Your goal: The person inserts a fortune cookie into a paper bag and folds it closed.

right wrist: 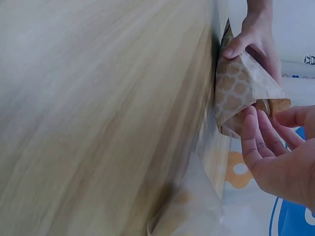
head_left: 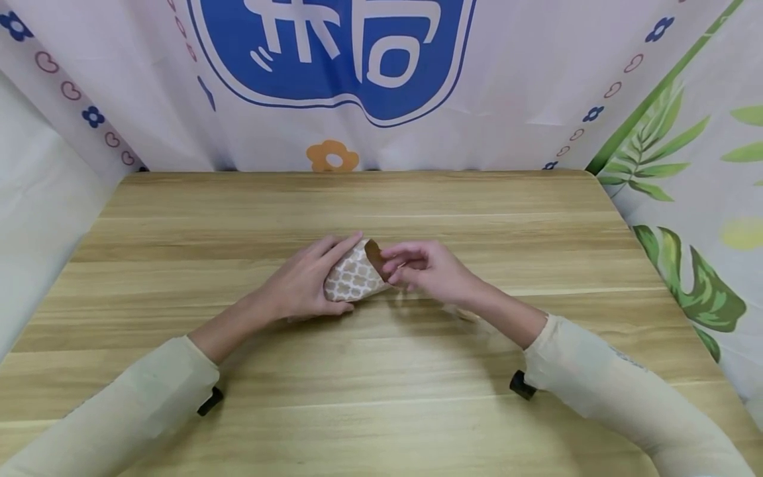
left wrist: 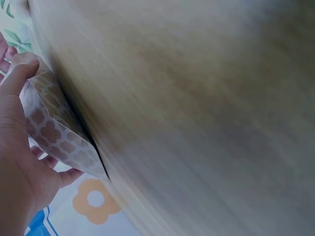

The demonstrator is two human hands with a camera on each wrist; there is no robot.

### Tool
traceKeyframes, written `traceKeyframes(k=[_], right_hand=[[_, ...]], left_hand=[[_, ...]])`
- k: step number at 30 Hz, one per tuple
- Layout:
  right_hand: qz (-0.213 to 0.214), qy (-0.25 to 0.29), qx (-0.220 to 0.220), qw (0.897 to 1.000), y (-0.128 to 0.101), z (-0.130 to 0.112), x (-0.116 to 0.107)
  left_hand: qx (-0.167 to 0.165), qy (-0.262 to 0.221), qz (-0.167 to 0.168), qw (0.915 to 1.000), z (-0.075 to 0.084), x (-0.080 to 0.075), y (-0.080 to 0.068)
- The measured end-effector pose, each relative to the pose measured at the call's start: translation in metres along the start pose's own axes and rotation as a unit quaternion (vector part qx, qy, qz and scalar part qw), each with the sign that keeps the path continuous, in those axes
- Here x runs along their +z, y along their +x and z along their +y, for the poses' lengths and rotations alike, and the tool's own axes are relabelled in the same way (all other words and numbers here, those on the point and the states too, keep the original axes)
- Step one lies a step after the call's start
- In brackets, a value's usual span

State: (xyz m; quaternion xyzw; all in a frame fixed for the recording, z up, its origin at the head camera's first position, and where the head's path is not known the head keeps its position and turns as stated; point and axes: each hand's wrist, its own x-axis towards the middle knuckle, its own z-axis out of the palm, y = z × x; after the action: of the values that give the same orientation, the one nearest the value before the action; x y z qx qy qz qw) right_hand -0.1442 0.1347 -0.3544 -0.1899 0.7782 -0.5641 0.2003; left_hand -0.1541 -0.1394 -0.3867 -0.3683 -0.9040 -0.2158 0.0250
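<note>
Printed curtains (head_left: 507, 132) bordering a wood-grain table (head_left: 381, 411) mark a booth.

1. R hand (right wrist: 283, 167) at rt., fingers bent, tips at/in open mouth of patterned paper bag (right wrist: 234, 88); can't tell if they pinch anything.
2. Bag: tan shapes w/ white outlines, plain brown inside; mouth faces R hand.
3. L hand (right wrist: 260, 39) up top holds bag's other end, thumb pressed on printed face.
4. Pale see-thru wrapper (right wrist: 194, 209) at btm. (blurry, tan patches showing).
5. Wood table (right wrist: 93, 98) fills left; white cloth w/ orange flower (right wrist: 231, 172) at rt.
</note>
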Motion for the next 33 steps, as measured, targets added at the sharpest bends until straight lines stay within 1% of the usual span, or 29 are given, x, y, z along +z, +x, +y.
traceKeyframes(k=[8,14,18,25,30,33], right_hand=[[0.006,-0.012,-0.006,1.000,-0.007,0.003,-0.014],[0.004,-0.047,-0.006,0.999,-0.016,0.009,-0.030],[0.011,-0.069,-0.013,0.998,-0.021,0.013,-0.042],[0.015,-0.135,-0.038,0.990,-0.032,0.019,-0.056],[0.019,-0.172,-0.038,0.984,-0.039,0.022,-0.062],[0.012,-0.194,-0.030,0.980,-0.042,0.022,-0.066]], left_hand=[[0.006,0.000,-0.002,1.0000,-0.001,0.000,0.000],[0.013,0.002,0.001,0.9999,-0.001,0.001,-0.002],[0.018,0.001,0.000,0.9998,-0.002,0.001,-0.003],[0.016,-0.002,-0.008,0.9998,-0.002,0.000,-0.004],[0.009,-0.009,-0.021,0.9997,-0.002,-0.002,-0.004],[0.009,-0.013,-0.028,0.9995,-0.001,-0.003,-0.004]])
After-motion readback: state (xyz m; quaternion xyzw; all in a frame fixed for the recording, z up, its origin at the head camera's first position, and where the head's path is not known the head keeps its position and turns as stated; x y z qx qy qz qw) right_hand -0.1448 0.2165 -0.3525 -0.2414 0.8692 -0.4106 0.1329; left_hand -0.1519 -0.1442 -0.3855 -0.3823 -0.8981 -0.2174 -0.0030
